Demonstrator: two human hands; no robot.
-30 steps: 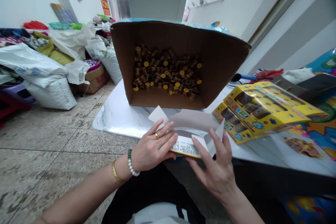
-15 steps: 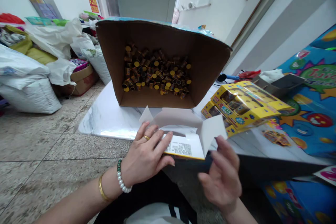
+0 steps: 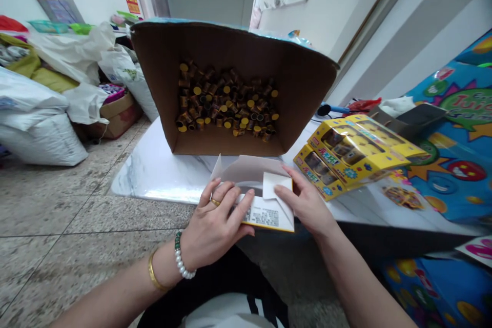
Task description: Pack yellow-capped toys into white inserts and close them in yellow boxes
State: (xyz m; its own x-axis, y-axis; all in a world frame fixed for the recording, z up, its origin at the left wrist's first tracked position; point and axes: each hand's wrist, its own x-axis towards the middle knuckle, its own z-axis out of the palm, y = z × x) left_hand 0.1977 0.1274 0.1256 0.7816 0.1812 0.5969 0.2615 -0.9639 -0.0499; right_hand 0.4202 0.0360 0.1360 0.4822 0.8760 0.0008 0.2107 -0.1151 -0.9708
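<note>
A small carton (image 3: 265, 215), white inside with a yellow edge, lies partly unfolded at the marble table's front edge. My left hand (image 3: 221, 215) grips its left part, fingers over the front panel and thumb below. At the right end, my right hand (image 3: 303, 197) pinches the folded-in end flap (image 3: 273, 184) between thumb and fingers. Behind the carton a large cardboard box (image 3: 230, 146) lies with its opening facing me. Inside it are several small brown cups (image 3: 226, 107) with yellow lids.
Packed yellow boxes (image 3: 346, 156) with clear windows are stacked on the table (image 3: 154, 164) at right. An open dark box (image 3: 418, 118) stands behind them. White sacks (image 3: 42, 128) fill the floor at left.
My right hand has moved left and up onto the carton's right end and closed on it. The end flap that stood out to the right is now folded inward.
</note>
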